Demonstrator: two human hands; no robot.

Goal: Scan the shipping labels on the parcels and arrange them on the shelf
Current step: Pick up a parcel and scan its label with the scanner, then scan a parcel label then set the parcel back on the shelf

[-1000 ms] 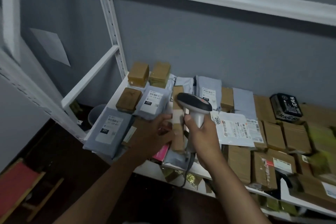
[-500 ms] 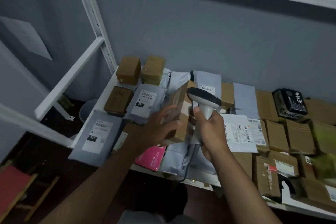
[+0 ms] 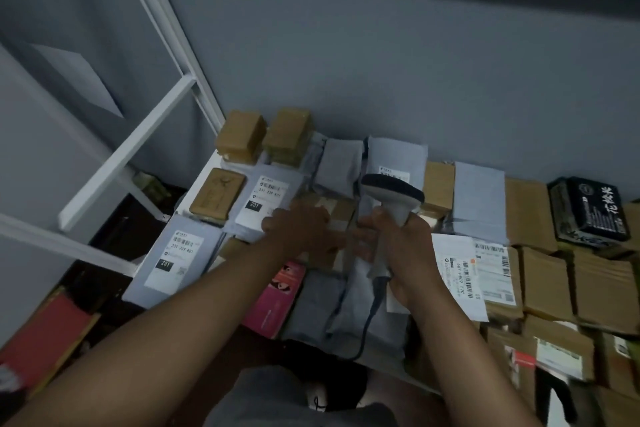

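Presently your left hand point(image 3: 298, 229) lies on a brown cardboard parcel point(image 3: 329, 215) at the centre of the shelf point(image 3: 204, 184), fingers laid over its top and curled at the far edge; whether they pinch it or merely press, I cannot tell. Your right hand point(image 3: 398, 250) has its fingers wrapped round the handle of the scanner point(image 3: 391, 194), whose head sits just at 3 o'clock of the parcel.

Risks, in my judgement: the scanner's cable point(image 3: 367, 329) hangs off the front edge at 6 o'clock and could snag the grey mailers point(image 3: 346, 298) there and drag them off. The labelled mailer point(image 3: 173, 260) at 8 o'clock overhangs the shelf corner; a nudge from your left forearm could tip it to the floor. The parcel's label is not visible from here, so a missed scan is possible.

Obstructions: a second labelled mailer point(image 3: 263, 204) touches your left hand at 9 o'clock, a pink packet point(image 3: 277, 291) lies under your left wrist, and a white label sheet point(image 3: 460, 274) lies just beside your right wrist at 4 o'clock. Brown boxes point(image 3: 547, 281) crowd the shelf toward 3 o'clock, and a black packet point(image 3: 588, 208) lies at 2 o'clock.
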